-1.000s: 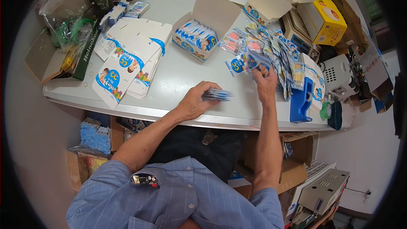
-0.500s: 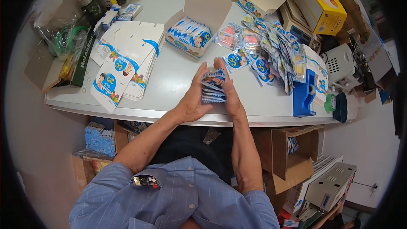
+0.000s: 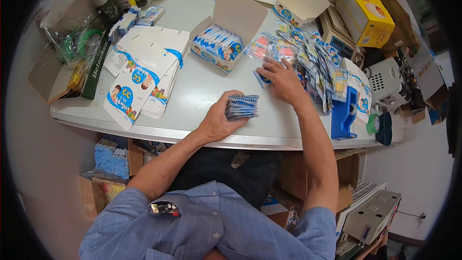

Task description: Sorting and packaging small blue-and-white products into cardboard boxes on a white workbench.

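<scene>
My left hand (image 3: 217, 121) is closed round a small stack of blue-and-white sachets (image 3: 242, 107), holding it on edge near the table's front. To the right, my right hand (image 3: 285, 81) reaches over the near edge of the sachet pile with its fingers spread. Under its fingertips lies a single sachet (image 3: 260, 79), partly covered by the hand. The loose sachet pile (image 3: 315, 58) spreads beyond and to the right of that hand. Behind both hands stands an open white carton (image 3: 210, 57) with its lid up and a row of sachets (image 3: 219, 40) inside.
Flat printed cartons (image 3: 126, 94) lie stacked on the table's left. A blue tape dispenser (image 3: 344, 113) and green tape roll (image 3: 373, 123) sit near the right edge. A yellow box (image 3: 368, 14) rests on a scale (image 3: 337, 34) at back right. More open cartons (image 3: 303, 5) stand behind.
My right hand has left the stack and moved right and away from me to the loose sachets, its fingers spreading. My left hand keeps the stack, now alone.
</scene>
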The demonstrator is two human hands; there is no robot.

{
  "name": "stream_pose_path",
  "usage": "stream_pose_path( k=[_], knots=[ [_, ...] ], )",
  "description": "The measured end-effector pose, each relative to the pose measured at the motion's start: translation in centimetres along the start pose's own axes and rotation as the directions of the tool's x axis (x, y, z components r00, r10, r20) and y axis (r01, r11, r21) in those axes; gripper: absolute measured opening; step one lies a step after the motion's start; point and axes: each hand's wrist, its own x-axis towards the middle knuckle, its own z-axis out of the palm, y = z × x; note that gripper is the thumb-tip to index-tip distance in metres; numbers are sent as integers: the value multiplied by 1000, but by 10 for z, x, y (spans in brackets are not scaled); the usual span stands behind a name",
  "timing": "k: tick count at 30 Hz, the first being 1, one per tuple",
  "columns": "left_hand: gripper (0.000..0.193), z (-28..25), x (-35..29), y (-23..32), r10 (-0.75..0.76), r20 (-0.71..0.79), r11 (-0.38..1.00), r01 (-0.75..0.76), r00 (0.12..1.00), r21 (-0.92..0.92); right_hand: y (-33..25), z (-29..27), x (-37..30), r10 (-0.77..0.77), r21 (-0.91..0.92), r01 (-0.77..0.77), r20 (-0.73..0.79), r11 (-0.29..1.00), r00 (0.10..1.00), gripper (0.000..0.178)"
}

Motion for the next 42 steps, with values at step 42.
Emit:
stream_pose_path(
  k=[42],
  knots=[
    [100,8,4,-7,330,-96,871,-264,939,413,-117,36,-23,216,897,90,5,-432,976,78]
  ],
)
